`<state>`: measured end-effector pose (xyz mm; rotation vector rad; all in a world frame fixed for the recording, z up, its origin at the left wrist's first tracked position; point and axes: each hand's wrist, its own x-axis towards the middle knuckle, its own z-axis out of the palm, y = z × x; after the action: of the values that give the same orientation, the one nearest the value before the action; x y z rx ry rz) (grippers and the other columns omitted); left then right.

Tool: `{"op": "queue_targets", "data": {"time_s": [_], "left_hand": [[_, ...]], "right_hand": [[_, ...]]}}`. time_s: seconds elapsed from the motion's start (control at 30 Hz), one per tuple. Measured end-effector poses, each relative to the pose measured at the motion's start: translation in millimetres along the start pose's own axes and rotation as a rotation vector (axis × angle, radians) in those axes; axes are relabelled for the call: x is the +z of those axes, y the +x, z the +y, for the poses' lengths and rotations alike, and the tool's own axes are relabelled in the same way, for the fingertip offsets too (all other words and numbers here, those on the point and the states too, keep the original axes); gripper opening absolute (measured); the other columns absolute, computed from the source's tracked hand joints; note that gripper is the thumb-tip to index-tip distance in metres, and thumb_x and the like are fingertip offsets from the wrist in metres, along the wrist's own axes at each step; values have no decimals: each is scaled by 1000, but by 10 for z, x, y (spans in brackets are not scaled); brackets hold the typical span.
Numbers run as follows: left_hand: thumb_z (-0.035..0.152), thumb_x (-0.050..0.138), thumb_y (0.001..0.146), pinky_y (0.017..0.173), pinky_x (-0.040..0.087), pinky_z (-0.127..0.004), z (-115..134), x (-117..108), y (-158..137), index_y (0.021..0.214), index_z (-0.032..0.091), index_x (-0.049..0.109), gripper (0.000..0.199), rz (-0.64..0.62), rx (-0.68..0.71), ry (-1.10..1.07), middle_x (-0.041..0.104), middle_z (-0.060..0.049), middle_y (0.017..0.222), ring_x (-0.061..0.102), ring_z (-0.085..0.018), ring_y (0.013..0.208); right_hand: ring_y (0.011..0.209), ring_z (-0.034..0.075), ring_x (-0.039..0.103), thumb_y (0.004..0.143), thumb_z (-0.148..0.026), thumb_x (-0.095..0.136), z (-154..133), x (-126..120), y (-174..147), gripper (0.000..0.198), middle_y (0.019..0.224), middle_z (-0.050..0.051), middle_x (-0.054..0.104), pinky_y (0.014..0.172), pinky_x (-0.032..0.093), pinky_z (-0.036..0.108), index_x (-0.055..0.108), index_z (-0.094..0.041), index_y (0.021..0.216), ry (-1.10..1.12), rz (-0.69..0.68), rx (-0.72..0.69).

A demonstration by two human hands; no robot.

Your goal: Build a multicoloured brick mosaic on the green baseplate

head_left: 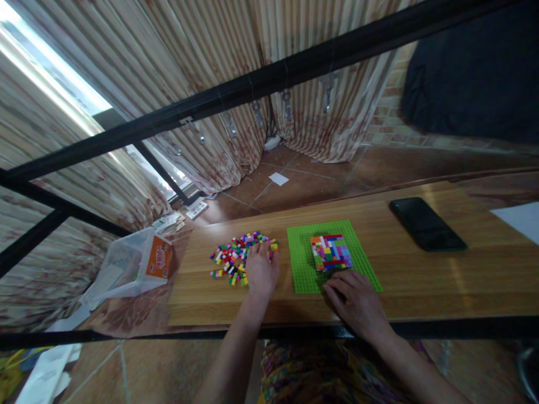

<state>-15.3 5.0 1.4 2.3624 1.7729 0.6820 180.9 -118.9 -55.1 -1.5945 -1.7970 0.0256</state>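
My left hand (261, 269) reaches over the right side of a pile of small coloured toy bricks (236, 252) on the wooden table. Its fingers point down among the bricks, and their tips are partly hidden, so I cannot see whether one is held. A green studded baseplate (300, 258) lies to the right of the pile. On it stands a block built of many coloured bricks (330, 251). My right hand (356, 297) rests at the baseplate's near edge, just below the block, fingers bent; what is under them is hidden.
A black phone (427, 223) lies on the right part of the wooden table (421, 286), with white paper (520, 220) beyond it. Left of the table sits a clear plastic bin (126, 264) with an orange label. A dark metal bar (236, 81) crosses above.
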Motion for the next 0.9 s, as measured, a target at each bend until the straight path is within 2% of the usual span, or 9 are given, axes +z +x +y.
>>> {"op": "queue_targets", "data": {"time_s": [0.1, 0.2, 0.4, 0.53, 0.67, 0.77, 0.9], "left_hand": [[23, 59, 84, 90, 47, -41, -206, -64, 81, 101, 16, 68, 21, -31, -18, 141, 67, -13, 103, 59, -29, 100], [21, 56, 84, 90, 45, -40, -295, -70, 119, 93, 18, 71, 17, -80, 12, 203, 69, -11, 96, 60, -27, 96], [17, 53, 85, 88, 46, -37, -299, -59, 114, 87, 19, 71, 19, -83, -2, 110, 70, -8, 90, 62, -24, 91], [15, 54, 86, 84, 49, -32, -122, -47, 46, 90, 21, 71, 19, -45, -15, -212, 70, -6, 93, 63, -19, 89], [13, 58, 85, 76, 51, -26, 207, 58, -68, 90, 20, 72, 17, -131, 20, -565, 70, -3, 87, 64, -15, 82], [12, 59, 84, 72, 52, -25, 435, 147, -122, 90, 20, 73, 17, -192, -8, -703, 71, -3, 86, 65, -14, 79], [9, 60, 83, 77, 53, -25, 603, 217, -116, 91, 20, 73, 19, -220, 18, -755, 72, -4, 92, 66, -14, 83]], "right_hand": [[88, 22, 57, 93, -30, 55, -8, -8, 4, 19, 90, 7, 66, 76, 42, 36, 69, -21, 83, -2, -7, 6], [85, 21, 58, 93, -30, 54, -9, -14, 11, 20, 89, 7, 66, 75, 42, 36, 69, -22, 82, 4, -15, 9], [84, 20, 58, 93, -30, 54, -10, -8, 16, 21, 88, 6, 67, 73, 42, 35, 69, -22, 81, 5, 3, 15], [86, 21, 57, 93, -29, 54, -35, -26, 25, 20, 90, 7, 66, 76, 42, 35, 68, -21, 82, 8, -19, 34], [87, 21, 55, 93, -28, 54, -51, -44, 35, 19, 89, 7, 66, 76, 41, 35, 68, -20, 82, 0, -49, 44], [86, 20, 55, 93, -28, 54, -50, -45, 40, 20, 88, 7, 66, 75, 40, 35, 68, -20, 82, 1, -55, 32], [84, 20, 54, 93, -28, 54, -52, -51, 49, 20, 88, 6, 65, 74, 40, 34, 68, -20, 83, 16, -52, 32]]}}
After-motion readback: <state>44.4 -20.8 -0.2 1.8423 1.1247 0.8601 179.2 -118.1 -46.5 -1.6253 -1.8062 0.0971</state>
